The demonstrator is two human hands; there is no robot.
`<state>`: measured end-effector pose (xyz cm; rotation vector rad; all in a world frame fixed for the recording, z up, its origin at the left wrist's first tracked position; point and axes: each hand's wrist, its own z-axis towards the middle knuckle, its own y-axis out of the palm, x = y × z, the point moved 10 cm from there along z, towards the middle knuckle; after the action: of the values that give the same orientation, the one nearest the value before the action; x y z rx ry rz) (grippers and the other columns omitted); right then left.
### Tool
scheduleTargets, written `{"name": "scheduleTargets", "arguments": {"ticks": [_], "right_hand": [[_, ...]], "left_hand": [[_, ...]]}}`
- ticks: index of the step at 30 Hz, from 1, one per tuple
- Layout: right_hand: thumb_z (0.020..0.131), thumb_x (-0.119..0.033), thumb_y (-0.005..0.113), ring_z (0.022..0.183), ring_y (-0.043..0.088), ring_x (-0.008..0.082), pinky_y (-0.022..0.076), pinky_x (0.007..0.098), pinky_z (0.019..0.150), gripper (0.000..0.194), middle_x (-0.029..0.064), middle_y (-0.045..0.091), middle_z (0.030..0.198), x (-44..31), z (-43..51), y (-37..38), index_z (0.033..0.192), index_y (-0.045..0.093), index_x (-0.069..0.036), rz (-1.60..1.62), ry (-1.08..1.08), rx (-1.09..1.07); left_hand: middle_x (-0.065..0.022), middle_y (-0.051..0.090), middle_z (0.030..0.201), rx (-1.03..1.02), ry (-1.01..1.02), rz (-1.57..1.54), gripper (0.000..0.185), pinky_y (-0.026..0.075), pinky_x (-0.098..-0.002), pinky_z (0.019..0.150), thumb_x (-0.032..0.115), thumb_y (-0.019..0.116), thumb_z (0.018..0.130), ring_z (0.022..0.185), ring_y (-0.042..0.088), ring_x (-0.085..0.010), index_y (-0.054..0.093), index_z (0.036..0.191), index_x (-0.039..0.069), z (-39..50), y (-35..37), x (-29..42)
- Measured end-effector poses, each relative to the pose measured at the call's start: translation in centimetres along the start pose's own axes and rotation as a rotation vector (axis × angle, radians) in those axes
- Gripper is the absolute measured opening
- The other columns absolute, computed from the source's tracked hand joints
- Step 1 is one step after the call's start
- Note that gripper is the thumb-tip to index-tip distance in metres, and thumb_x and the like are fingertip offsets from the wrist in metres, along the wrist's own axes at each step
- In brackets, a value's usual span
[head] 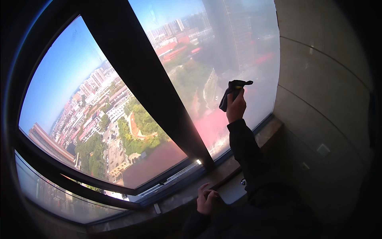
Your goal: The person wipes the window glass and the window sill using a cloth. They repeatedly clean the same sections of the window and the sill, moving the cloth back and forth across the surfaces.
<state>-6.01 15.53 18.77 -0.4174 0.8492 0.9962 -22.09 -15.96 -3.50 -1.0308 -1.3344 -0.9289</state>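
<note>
My right hand [236, 105] is raised in front of the right-hand window pane [191, 59] and is closed around a dark cloth [226, 100]. A thin dark end of the held bundle sticks out to the right above the fingers, with a bit of yellow beside it. The cloth is at the glass; whether it touches cannot be told. This pane looks hazy and streaked. Low in the middle, my left hand [206, 198] hangs near the window sill with its fingers loosely bent and apart, holding nothing that shows.
A thick dark frame post [143, 80] divides the hazy pane from a tilted-out window sash [98, 119] at left. A stone sill [179, 200] runs below. A tiled wall [316, 89] stands at right. A white basin-like object [231, 191] with a round metal fitting lies under my right arm.
</note>
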Motion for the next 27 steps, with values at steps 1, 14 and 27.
{"name": "scheduleTargets", "arguments": {"ticks": [1, 14, 27], "right_hand": [[0.091, -0.021, 0.054, 0.081, 0.061, 0.0431, 0.0477, 0.0484, 0.067, 0.032, 0.0237, 0.064, 0.087, 3.5, -0.7, -0.4, 0.114, 0.047, -0.001, -0.032, 0.081, -0.008], [0.088, -0.027, 0.062, 0.073, 0.067, 0.0171, 0.0508, 0.0316, 0.063, 0.035, 0.012, 0.068, 0.08, -2.7, -1.4, 2.8, 0.112, 0.056, -0.001, 0.397, 0.112, -0.428], [0.097, -0.033, 0.043, 0.061, 0.066, 0.0298, 0.0523, 0.0359, 0.052, 0.039, 0.0169, 0.067, 0.08, 20.7, -9.0, -2.0, 0.126, 0.048, -0.006, -0.071, 0.772, -0.215]], "left_hand": [[-0.013, 0.066, 0.096, 0.029, -0.009, -0.008, 0.046, 0.049, -0.0278, 0.081, 0.015, 0.053, 0.093, 0.085, 0.062, -0.0155, 0.034, 0.133, 0.002, -0.4, -0.6, 0.0], [-0.0101, 0.066, 0.094, -0.113, -0.052, 0.111, 0.04, 0.05, -0.0268, 0.079, 0.015, 0.054, 0.094, 0.082, 0.062, -0.0131, 0.04, 0.129, 0.002, -0.4, 2.2, -0.5], [-0.0084, 0.066, 0.092, -0.123, -0.031, -0.002, 0.021, 0.051, -0.0264, 0.078, 0.013, 0.049, 0.096, 0.085, 0.063, -0.0121, 0.06, 0.108, -0.001, -1.4, 2.9, 0.0]]}}
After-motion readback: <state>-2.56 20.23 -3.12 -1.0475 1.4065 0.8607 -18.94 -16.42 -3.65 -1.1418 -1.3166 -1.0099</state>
